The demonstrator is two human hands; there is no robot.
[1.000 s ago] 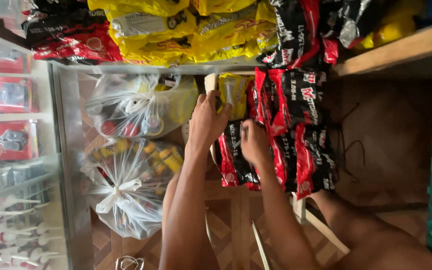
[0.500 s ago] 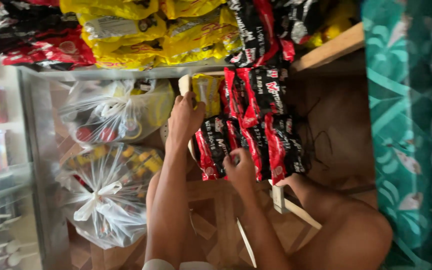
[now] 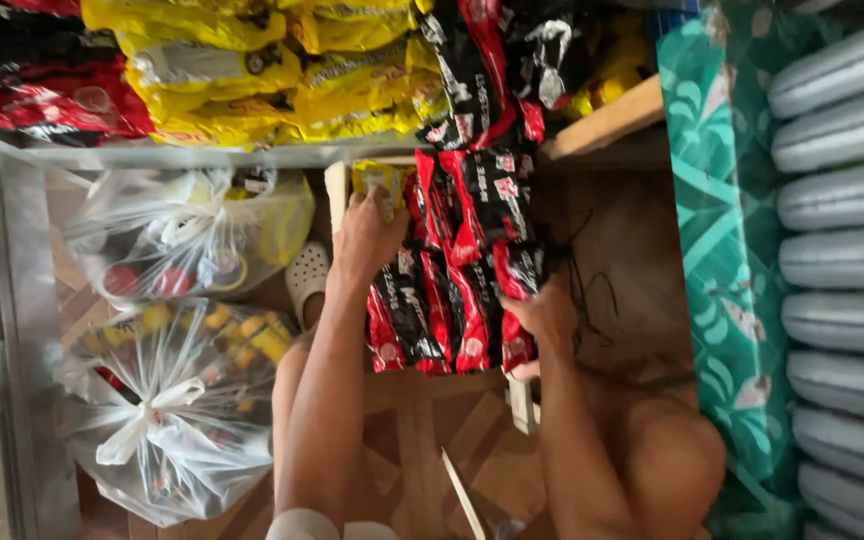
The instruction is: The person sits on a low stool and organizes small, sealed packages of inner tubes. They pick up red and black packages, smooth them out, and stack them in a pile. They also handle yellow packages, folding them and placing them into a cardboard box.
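I looked down on a row of glossy red-and-black packets point(image 3: 452, 290) stood side by side on a low wooden rack point(image 3: 432, 385), and I place everything else from that row. My left hand point(image 3: 370, 235) lay at the row's left end, palm down and fingers curled over the top of a yellow packet point(image 3: 377, 180) and the first red-and-black one; it pressed on them, but I could not tell whether the fingers had closed around either. My right hand point(image 3: 544, 310) was at the row's right end, fingers wrapped on the edge of the outermost packet, seemingly pinching it, though the fingertips were hidden behind the plastic. Above the row, a shelf point(image 3: 252, 155) carried heaped yellow bags point(image 3: 282, 70) and more red-and-black ones. Left of the row sat two knotted clear plastic bags point(image 3: 182, 390) of small goods, with a pale clog point(image 3: 307, 275) between them and my forearm. Right of the row hung a teal patterned cloth point(image 3: 722, 250). To do this well, I judged both hands should squeeze inward evenly from the two ends, keeping the slippery packets upright and flush, with the left hand steadying while the right nudged, since loose plastic would likely slump or fan out if pushed from one side alone.
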